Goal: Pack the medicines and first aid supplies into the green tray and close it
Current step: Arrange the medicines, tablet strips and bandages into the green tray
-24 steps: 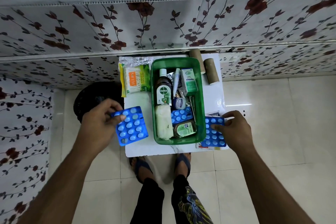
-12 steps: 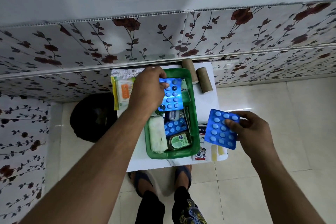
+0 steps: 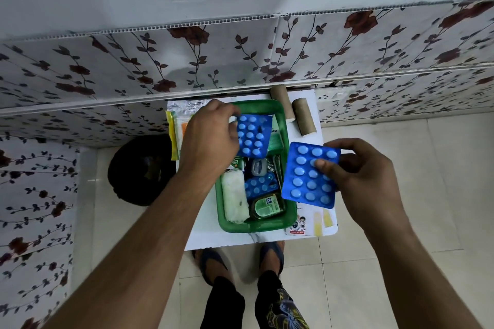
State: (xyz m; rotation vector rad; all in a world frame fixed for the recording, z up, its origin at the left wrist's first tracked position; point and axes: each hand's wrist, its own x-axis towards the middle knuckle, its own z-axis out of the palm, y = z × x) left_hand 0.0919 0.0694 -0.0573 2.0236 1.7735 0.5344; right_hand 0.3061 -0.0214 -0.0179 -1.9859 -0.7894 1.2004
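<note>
Blister-strip loading into green tray [image 3: 285, 125].
Left hand [image 3: 208, 136] pinches one blue blister strip [image 3: 253, 136] above the tray's far end; right hand [image 3: 358, 176] grips another strip [image 3: 310, 175] beside it. Lay each flat.

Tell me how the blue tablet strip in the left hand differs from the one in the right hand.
The left hand holds its strip over the far end of the green tray; the right hand holds its strip beside the tray's right rim. The left strip has empty pockets; the right strip looks full. Both are blue blister strips.
</note>
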